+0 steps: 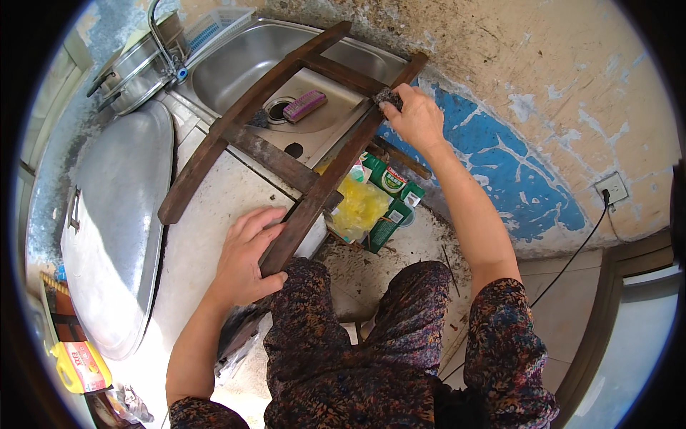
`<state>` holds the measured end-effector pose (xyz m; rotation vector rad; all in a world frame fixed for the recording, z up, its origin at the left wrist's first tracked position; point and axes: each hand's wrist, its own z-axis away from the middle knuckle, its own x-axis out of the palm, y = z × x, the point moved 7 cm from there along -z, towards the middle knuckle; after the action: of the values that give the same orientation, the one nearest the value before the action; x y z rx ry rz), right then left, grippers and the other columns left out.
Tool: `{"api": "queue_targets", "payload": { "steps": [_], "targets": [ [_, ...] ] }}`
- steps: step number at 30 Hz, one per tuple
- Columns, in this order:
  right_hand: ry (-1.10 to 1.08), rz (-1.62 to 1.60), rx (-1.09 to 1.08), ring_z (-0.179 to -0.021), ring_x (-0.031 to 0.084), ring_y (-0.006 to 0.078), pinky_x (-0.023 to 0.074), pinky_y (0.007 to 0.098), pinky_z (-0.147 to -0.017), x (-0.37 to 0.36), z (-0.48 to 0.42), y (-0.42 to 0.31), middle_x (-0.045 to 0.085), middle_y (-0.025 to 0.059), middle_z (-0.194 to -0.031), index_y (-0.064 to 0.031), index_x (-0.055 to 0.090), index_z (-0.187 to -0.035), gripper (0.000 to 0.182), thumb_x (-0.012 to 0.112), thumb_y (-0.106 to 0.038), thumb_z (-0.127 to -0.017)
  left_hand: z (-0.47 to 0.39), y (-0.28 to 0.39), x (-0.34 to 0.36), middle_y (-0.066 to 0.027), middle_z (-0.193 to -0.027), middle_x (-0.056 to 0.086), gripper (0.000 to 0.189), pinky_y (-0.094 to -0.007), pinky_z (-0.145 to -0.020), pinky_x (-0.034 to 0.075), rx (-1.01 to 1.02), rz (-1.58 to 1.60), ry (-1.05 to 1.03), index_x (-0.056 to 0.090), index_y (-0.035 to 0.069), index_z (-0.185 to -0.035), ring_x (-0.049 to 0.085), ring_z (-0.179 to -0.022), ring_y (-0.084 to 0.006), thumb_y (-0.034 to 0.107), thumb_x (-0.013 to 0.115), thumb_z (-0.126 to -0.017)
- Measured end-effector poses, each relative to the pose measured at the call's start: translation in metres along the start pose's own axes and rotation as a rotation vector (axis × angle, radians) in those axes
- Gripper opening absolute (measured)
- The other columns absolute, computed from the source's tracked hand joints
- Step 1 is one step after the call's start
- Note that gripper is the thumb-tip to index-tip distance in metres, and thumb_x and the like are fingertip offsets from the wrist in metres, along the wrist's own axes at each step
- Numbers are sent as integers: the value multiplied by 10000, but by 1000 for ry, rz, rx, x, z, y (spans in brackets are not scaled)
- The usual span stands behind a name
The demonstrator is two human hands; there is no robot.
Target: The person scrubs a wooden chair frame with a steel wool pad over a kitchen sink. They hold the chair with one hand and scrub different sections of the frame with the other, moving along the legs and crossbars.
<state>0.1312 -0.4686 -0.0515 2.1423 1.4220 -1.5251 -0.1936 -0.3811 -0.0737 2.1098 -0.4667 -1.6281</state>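
Note:
A dark wooden frame (268,155), two long rails joined by crosspieces, lies across a stainless steel sink (241,64) and the white counter. My left hand (247,257) grips the near end of its right rail, fingers on one side and thumb on the other. In my right hand (418,115) is a dark scouring pad (387,97), pressed against the same rail near its far end. A purple-backed scrub brush (304,106) lies in the sink beside the drain. A dark, rough pad (259,118) rests next to the drain, partly behind the frame.
A large metal lid (120,225) lies on the counter at left, below a steel pot (134,75) and faucet (161,37). Green cartons (383,230) and a yellow plastic bag (356,206) stand below the sink's right side. A cord (571,257) hangs from the wall outlet.

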Motion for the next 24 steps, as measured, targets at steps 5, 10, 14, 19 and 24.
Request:
{"api": "queue_targets", "payload": {
  "steps": [5, 10, 14, 19, 24],
  "targets": [
    [-64, 31, 126, -943, 642, 367, 521, 490, -767, 5, -11, 12, 658, 164, -1003, -72, 636, -1038, 336, 688, -340, -842, 0, 0, 0, -126, -1413, 471, 683, -465, -1079, 319, 13, 9, 19, 579, -24, -1181, 389, -1323, -356, 242, 710, -566],
    [-136, -195, -250, -918, 632, 359, 521, 469, -751, -4, 65, -58, 635, 147, -949, -50, 627, -975, 298, 720, -274, -803, 0, -2, 1, -128, -1416, 471, 683, -463, -1079, 321, -4, 15, 3, 581, -24, -1179, 395, -1317, -358, 249, 708, -565],
    [-28, -80, -163, -910, 636, 353, 526, 463, -753, -4, 25, -32, 638, 146, -923, -60, 637, -977, 299, 720, -281, -794, -1, 0, -1, -129, -1416, 472, 686, -463, -1079, 321, 11, 0, 9, 581, -22, -1178, 400, -1313, -358, 251, 709, -561],
    [-64, 116, 165, -980, 642, 359, 527, 469, -790, 4, -24, 15, 662, 165, -1019, -59, 631, -996, 314, 676, -331, -847, -1, 2, -1, -130, -1404, 479, 689, -464, -1079, 321, 24, 5, 26, 577, -18, -1183, 405, -1308, -362, 245, 709, -560],
    [-121, -134, -231, -917, 634, 353, 527, 457, -777, -4, 55, -61, 625, 145, -938, -46, 617, -961, 290, 718, -265, -801, -1, 0, 0, -133, -1401, 477, 685, -466, -1080, 319, 19, 16, 19, 576, -18, -1183, 402, -1308, -361, 238, 706, -562]
  ]
}}
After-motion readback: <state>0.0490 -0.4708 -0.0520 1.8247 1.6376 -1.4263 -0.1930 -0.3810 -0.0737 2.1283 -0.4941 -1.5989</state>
